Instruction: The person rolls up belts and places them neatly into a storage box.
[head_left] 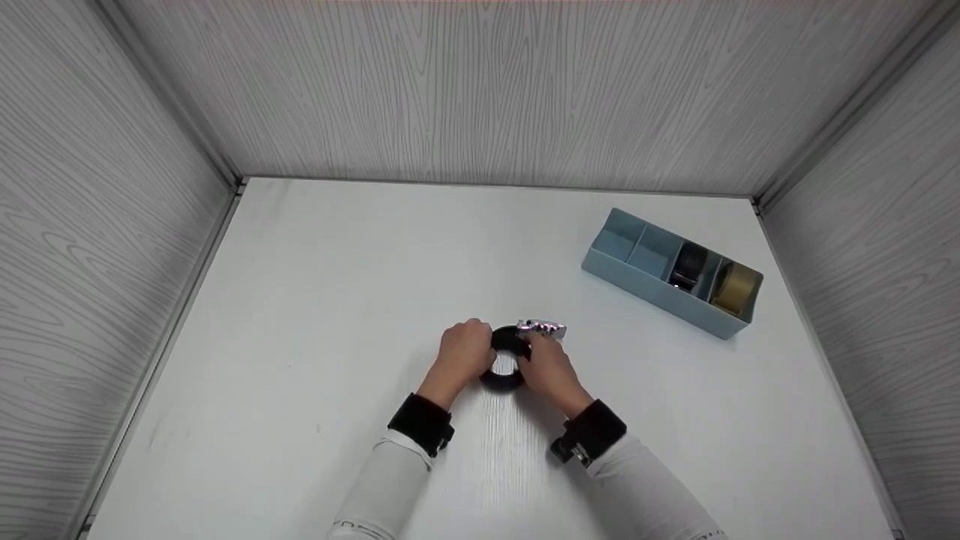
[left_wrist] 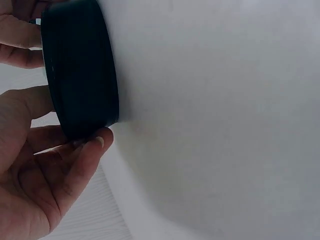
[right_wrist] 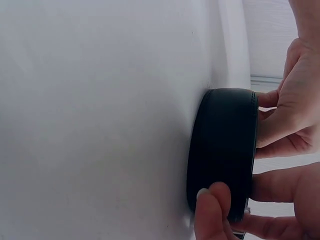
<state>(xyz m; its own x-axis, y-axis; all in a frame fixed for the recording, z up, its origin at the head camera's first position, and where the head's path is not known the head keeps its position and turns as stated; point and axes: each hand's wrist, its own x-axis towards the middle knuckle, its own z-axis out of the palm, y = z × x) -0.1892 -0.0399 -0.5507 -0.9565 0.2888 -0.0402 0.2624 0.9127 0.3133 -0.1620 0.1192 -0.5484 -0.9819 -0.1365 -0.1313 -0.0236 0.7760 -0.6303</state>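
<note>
A black belt (head_left: 502, 381) is coiled into a ring just above the white table, its silver buckle (head_left: 546, 328) sticking out on the far right side. My left hand (head_left: 465, 349) grips the ring's left side. On the right side my right hand (head_left: 550, 367) holds it beside the buckle. In the left wrist view the coiled belt (left_wrist: 80, 70) shows its smooth outer band, with the left thumb and fingers pinching its lower end. From the right wrist, stitching shows along the edge of the belt (right_wrist: 222, 145), and right fingertips press its outer face. The palms hide parts of the coil.
A blue-grey divided box (head_left: 652, 296) stands at the back right, set at an angle. Inside it are a black rolled item (head_left: 690, 262) with a shiny piece and a tan-gold rolled item (head_left: 737, 286). Grey wood-grain panels (head_left: 480, 90) wall in the table.
</note>
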